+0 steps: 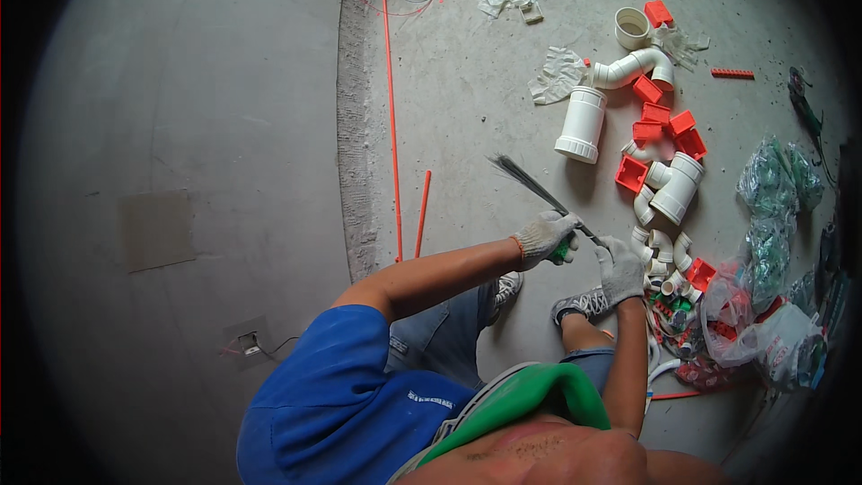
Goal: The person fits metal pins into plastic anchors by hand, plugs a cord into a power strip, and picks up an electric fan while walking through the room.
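A bundle of thin, stiff dark-grey strands [530, 181] slants up to the left in front of me, its far end fanned out. My left hand [546, 238], in a whitish knit glove with some green on the palm side, is closed around its lower part. At the bundle's near end, my right hand [620, 271], gloved too, has its fingers closed on the tip. Some of those right fingers are hard to make out. Just right of the right hand lie small white pipe elbows [660, 247] on the floor.
White pipe fittings [584, 121] and red junction boxes [631, 172] lie scattered at the right. Beside them are plastic bags [763, 332] of parts and a dark power tool [805, 112]. An orange conduit [391, 117] runs along the wall foot at the left, near a loose conduit piece [423, 216].
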Action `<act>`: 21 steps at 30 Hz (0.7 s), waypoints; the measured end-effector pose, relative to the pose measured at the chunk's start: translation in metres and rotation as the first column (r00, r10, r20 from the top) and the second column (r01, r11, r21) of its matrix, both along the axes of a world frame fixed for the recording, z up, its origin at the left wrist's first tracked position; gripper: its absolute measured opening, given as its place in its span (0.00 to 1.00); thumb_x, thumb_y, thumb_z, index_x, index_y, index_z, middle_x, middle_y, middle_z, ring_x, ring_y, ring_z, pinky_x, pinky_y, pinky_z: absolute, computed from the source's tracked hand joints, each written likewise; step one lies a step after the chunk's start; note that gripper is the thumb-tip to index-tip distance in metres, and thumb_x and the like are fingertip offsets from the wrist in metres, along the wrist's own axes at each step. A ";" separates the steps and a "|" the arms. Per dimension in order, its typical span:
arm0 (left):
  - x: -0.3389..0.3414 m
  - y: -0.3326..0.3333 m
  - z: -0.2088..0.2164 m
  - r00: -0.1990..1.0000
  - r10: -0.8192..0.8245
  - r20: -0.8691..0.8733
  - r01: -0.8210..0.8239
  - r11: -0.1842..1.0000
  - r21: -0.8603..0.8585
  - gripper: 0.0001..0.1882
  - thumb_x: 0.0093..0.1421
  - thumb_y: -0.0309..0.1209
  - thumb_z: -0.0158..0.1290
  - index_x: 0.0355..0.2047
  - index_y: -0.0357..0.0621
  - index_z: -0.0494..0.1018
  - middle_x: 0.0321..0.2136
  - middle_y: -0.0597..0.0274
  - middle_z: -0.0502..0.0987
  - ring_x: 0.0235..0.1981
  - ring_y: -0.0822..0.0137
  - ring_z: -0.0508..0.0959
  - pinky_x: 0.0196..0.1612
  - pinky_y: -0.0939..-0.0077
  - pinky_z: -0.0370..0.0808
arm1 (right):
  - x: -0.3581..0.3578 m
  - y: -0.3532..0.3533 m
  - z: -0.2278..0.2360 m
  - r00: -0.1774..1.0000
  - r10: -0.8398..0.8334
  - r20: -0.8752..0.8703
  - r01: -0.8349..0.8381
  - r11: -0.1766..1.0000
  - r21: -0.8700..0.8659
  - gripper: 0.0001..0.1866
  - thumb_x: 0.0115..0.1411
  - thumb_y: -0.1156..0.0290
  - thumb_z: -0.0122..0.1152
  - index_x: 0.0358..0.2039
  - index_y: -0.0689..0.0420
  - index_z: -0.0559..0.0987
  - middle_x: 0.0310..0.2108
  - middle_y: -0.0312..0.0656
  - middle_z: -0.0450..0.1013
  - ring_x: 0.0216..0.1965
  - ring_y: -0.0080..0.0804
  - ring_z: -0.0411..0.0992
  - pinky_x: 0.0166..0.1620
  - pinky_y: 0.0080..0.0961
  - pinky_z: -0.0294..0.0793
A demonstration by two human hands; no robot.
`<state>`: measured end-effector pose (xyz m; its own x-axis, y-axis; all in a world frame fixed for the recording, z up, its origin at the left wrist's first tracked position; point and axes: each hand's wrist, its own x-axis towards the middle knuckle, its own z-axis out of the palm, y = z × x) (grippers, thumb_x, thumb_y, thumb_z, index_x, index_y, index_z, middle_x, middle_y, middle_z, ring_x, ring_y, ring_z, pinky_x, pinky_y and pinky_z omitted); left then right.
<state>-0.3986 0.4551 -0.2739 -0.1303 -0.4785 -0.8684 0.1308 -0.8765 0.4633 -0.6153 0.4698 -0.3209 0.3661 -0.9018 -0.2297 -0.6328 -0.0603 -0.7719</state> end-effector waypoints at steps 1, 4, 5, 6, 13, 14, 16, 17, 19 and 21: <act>0.000 0.008 0.022 0.999 -0.037 -0.014 0.037 0.998 -0.049 0.15 0.66 0.41 0.45 0.38 0.42 0.74 0.22 0.62 0.74 0.19 0.69 0.76 0.22 0.76 0.72 | -0.012 0.016 0.017 1.000 0.002 0.006 -0.002 1.000 0.006 0.14 0.61 0.63 0.56 0.44 0.55 0.78 0.39 0.47 0.77 0.40 0.42 0.76 0.43 0.36 0.74; 0.027 0.020 0.103 0.802 -0.444 0.399 0.550 0.810 -0.203 0.18 0.65 0.39 0.45 0.46 0.39 0.72 0.23 0.58 0.75 0.19 0.68 0.76 0.24 0.70 0.75 | -0.077 0.064 0.074 0.856 -0.058 -0.514 0.105 0.993 0.062 0.13 0.63 0.61 0.49 0.40 0.54 0.77 0.37 0.49 0.75 0.39 0.49 0.75 0.44 0.43 0.73; 0.046 0.026 0.138 0.613 -0.573 0.544 0.754 0.631 -0.185 0.19 0.64 0.39 0.46 0.47 0.38 0.71 0.25 0.54 0.76 0.20 0.67 0.77 0.26 0.68 0.76 | -0.109 0.080 0.095 0.803 -0.033 -0.594 0.077 0.996 0.048 0.14 0.65 0.60 0.46 0.38 0.54 0.78 0.35 0.50 0.75 0.39 0.51 0.74 0.42 0.45 0.73; 0.063 0.033 0.177 0.561 -0.681 0.471 0.768 0.641 0.013 0.19 0.64 0.41 0.46 0.46 0.38 0.72 0.25 0.55 0.77 0.20 0.67 0.78 0.25 0.69 0.76 | -0.137 0.105 0.122 0.797 -0.166 -0.580 0.327 0.927 0.183 0.15 0.65 0.61 0.45 0.42 0.55 0.77 0.39 0.51 0.75 0.41 0.53 0.74 0.44 0.46 0.72; 0.184 0.115 0.370 0.677 -0.491 0.548 0.426 0.869 0.253 0.17 0.61 0.37 0.45 0.40 0.35 0.73 0.20 0.54 0.76 0.17 0.63 0.78 0.19 0.67 0.76 | -0.275 0.295 0.300 0.326 -0.325 -0.888 0.944 0.156 0.289 0.23 0.60 0.49 0.52 0.39 0.57 0.81 0.41 0.55 0.76 0.42 0.54 0.76 0.43 0.43 0.75; 0.195 0.127 0.375 0.666 -0.507 0.547 0.433 0.860 0.270 0.17 0.61 0.37 0.45 0.40 0.35 0.73 0.20 0.54 0.76 0.17 0.63 0.78 0.19 0.67 0.76 | -0.277 0.308 0.314 0.328 -0.326 -0.887 0.944 0.151 0.293 0.23 0.60 0.49 0.52 0.39 0.57 0.81 0.41 0.55 0.76 0.42 0.54 0.76 0.43 0.43 0.75; 0.212 0.137 0.375 0.809 -0.167 0.564 0.104 0.984 0.143 0.15 0.61 0.36 0.45 0.39 0.36 0.73 0.20 0.54 0.75 0.16 0.61 0.78 0.17 0.66 0.74 | -0.273 0.316 0.332 0.349 -0.345 -0.871 0.936 0.167 0.309 0.23 0.60 0.50 0.52 0.39 0.57 0.81 0.41 0.55 0.76 0.42 0.54 0.76 0.43 0.43 0.75; 0.217 0.140 0.370 0.798 -0.182 0.574 0.125 0.982 0.139 0.15 0.61 0.36 0.45 0.39 0.36 0.73 0.20 0.54 0.75 0.16 0.61 0.78 0.17 0.66 0.74 | -0.267 0.314 0.338 0.364 -0.361 -0.859 0.931 0.180 0.318 0.23 0.60 0.50 0.52 0.39 0.57 0.81 0.41 0.55 0.76 0.42 0.53 0.76 0.43 0.43 0.75; 0.224 0.135 0.358 0.818 -0.289 0.498 0.200 0.954 0.224 0.14 0.62 0.34 0.44 0.38 0.37 0.72 0.20 0.54 0.75 0.17 0.60 0.77 0.17 0.66 0.73 | -0.248 0.302 0.348 0.391 -0.391 -0.833 0.919 0.211 0.333 0.23 0.60 0.50 0.52 0.39 0.57 0.81 0.41 0.55 0.76 0.42 0.53 0.76 0.43 0.43 0.75; 0.226 0.117 0.343 0.809 -0.404 0.427 0.303 0.909 0.286 0.13 0.62 0.34 0.43 0.39 0.38 0.72 0.22 0.54 0.75 0.17 0.61 0.76 0.17 0.66 0.73 | -0.220 0.284 0.357 0.413 -0.411 -0.812 0.909 0.238 0.342 0.23 0.60 0.50 0.52 0.39 0.57 0.82 0.41 0.55 0.77 0.42 0.53 0.76 0.43 0.43 0.75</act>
<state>-0.1726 0.5723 0.0693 0.1869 -0.2940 -0.9373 -0.3933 -0.8968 0.2028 -0.8352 0.7536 0.0357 -0.6807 -0.1636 -0.7140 -0.3573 0.9251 0.1287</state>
